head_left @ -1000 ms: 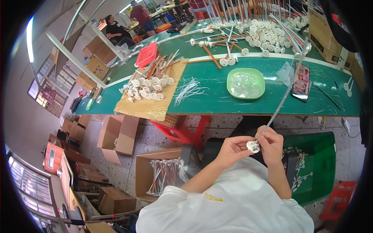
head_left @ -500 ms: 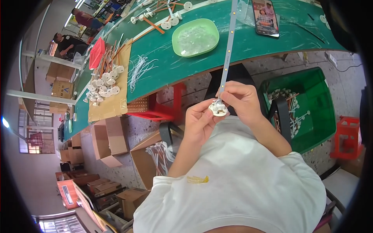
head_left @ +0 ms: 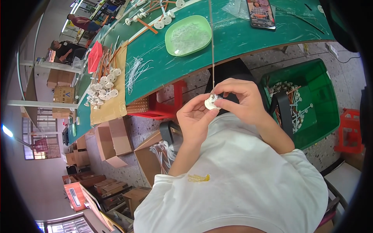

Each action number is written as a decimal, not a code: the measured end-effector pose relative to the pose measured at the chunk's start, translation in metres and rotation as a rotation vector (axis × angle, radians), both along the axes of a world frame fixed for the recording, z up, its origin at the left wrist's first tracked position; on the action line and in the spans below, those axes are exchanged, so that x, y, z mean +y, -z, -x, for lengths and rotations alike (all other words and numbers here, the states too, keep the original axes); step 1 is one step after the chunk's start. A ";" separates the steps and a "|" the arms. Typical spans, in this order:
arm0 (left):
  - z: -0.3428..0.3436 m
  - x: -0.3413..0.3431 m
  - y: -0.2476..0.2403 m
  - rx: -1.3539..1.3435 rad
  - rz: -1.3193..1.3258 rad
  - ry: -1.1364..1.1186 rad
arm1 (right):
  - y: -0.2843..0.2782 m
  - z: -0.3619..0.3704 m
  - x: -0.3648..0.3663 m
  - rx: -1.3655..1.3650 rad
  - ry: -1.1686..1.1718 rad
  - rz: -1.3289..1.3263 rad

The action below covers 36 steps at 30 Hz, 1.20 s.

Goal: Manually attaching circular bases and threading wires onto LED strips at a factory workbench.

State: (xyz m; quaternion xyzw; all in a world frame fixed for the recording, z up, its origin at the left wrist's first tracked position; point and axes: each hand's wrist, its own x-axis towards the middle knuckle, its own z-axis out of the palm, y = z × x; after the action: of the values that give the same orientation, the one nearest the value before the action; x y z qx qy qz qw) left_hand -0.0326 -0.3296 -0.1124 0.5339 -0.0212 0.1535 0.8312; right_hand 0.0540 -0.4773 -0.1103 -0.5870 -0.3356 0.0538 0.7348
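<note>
- I see my left hand [head_left: 194, 118] and right hand [head_left: 239, 99] meeting over my lap, both pinching a small white disc [head_left: 211, 103], held below the edge of the green table [head_left: 241, 37].
- A thin rod [head_left: 212, 46] stands in the disc, its long axis running straight up the picture, away from me and across the table.
- To do this well, I judge I should keep the disc square to the rod and press evenly.

Ahead of our hands we see a green table [head_left: 241, 37] carrying a green plate [head_left: 188, 35], a phone [head_left: 260, 13], loose white wires [head_left: 134, 72] and white discs [head_left: 103, 91] on brown cardboard [head_left: 112, 105].
</note>
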 end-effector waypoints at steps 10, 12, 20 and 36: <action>-0.003 0.004 0.006 0.049 0.117 0.036 | 0.006 0.001 0.004 0.099 0.064 -0.056; -0.004 0.006 0.006 0.038 0.437 0.192 | 0.000 -0.001 0.002 -0.194 0.179 -0.041; 0.006 0.000 0.005 0.026 0.537 0.353 | -0.005 0.004 0.009 -0.842 0.505 -0.120; -0.009 0.006 0.014 -0.028 0.622 0.392 | -0.013 -0.014 0.012 -0.760 0.285 -0.131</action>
State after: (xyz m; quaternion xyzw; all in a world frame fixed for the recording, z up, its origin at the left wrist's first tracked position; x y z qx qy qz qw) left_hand -0.0238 -0.3237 -0.1264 0.2394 -0.0867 -0.0025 0.9670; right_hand 0.0678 -0.4657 -0.0969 -0.5577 -0.5012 -0.2908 0.5943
